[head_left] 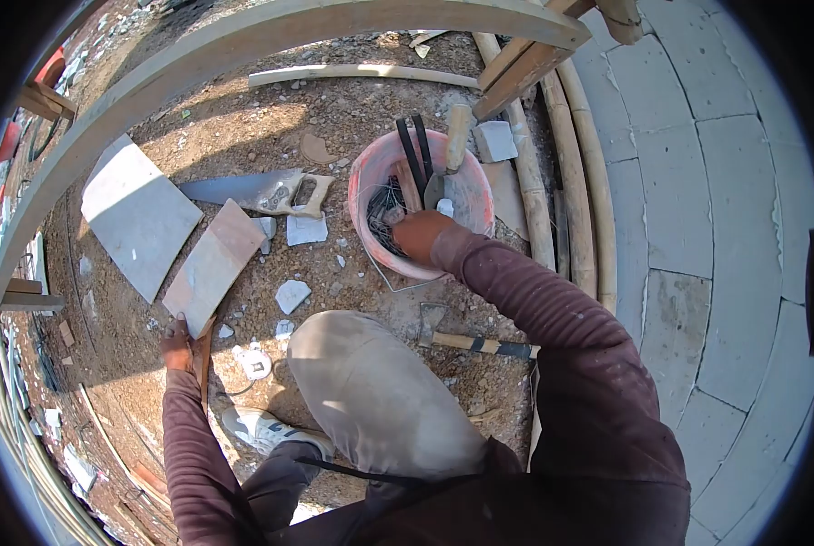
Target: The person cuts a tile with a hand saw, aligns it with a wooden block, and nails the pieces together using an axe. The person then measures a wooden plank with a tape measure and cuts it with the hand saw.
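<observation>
Ideally, the right hand [421, 237], its fingers' grip hidden inside the pink bucket [476, 196] at far centre, avoids snagging the tangled wire [381, 206], while the left hand [178, 344], touching the narrow tile [214, 259] at left, its closure unclear, steadies that near end.

Matt plastic is seen in the bucket [475, 196], its wall coated with chalky residue. A smooth, stone-like face is shown by the narrow slab [214, 264]. The saw blade [239, 189] is made of dulled metal, and its handle [316, 193] of worn wood. Smooth bamboo is recognised in the poles [589, 173], ribbed matt cloth in the sleeve [553, 300]. The ground [270, 118] is covered with rough grit.
</observation>
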{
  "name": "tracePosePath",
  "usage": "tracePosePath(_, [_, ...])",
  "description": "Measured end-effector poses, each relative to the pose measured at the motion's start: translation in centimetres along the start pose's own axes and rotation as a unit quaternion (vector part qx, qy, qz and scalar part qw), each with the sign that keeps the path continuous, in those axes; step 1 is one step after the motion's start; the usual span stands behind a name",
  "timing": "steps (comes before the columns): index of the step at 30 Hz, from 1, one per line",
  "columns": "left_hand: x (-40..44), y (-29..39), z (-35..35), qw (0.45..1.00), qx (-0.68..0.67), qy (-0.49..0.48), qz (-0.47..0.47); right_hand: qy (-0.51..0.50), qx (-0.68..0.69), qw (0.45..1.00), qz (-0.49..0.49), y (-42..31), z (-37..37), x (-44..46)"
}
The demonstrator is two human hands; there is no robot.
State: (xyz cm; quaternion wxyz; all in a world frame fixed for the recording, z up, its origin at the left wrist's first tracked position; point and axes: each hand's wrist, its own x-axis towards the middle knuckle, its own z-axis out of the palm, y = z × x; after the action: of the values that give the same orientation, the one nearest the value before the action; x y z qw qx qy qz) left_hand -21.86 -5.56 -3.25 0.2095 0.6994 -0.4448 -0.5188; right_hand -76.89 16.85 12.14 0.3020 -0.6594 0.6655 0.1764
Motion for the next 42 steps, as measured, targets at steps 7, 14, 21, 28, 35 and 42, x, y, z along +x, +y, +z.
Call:
tracePosePath(7, [-1.7,2.0,0.3,1.000,0.005,-0.025,-0.006,0.261,-0.030,0.965,-0.007,1.9,0.6,4.6])
tracePosePath(14, [-1.6,1.3,1.0,1.000,0.005,0.005,0.023,0.172,-0.175,0.968,-0.054,2.2,2.4,6.9])
tracePosePath(21, [-1.6,1.9,0.5,0.999,0.042,0.003,0.032,0.178,-0.201,0.951,-0.152,2.2,3.1,2.2])
tracePosePath(28, [-1.1,1.2,0.4,1.000,-0.012,-0.009,-0.003,0.197,-0.185,0.958,-0.098,1.4,3.9,3.7])
tracePosePath(35, [-0.1,0.5,-0.5,1.000,0.019,-0.015,0.002,0.295,-0.103,0.947,-0.076,3.5,1.0,5.1])
tracePosePath(42, [0.6,-0.2,-0.8,1.000,0.022,-0.013,0.015,0.211,-0.103,0.963,-0.133,2.4,1.9,3.1])
